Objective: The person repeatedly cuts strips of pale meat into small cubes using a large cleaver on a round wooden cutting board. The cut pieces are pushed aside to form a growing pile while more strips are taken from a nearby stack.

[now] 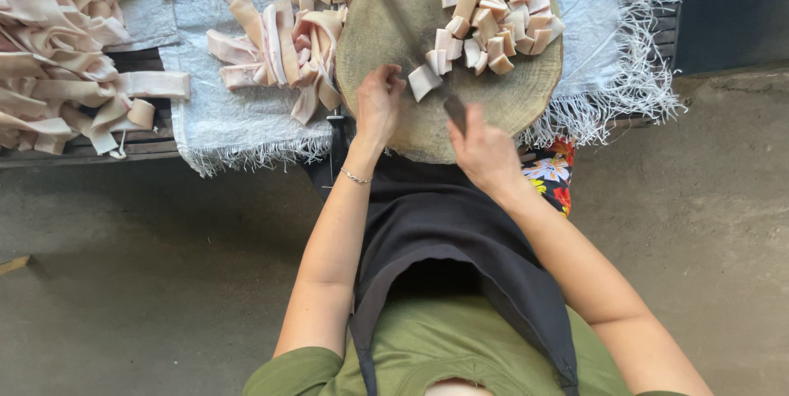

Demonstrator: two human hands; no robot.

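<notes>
My right hand (486,152) grips the dark handle of a knife (454,111). Its blurred blade runs up and to the left across the round wooden chopping block (386,43). My left hand (378,104) rests on the block's near left part with its fingers curled. The fingertips press a pale cut piece of meat (423,82) right beside the blade. A heap of similar pale square pieces (493,22) lies on the block's far right part.
The block stands on a white fringed cloth (612,43) over a low slatted bench. Long pale meat strips (279,51) lie left of the block, and a bigger pile of strips (57,43) fills the far left. Concrete floor lies around me.
</notes>
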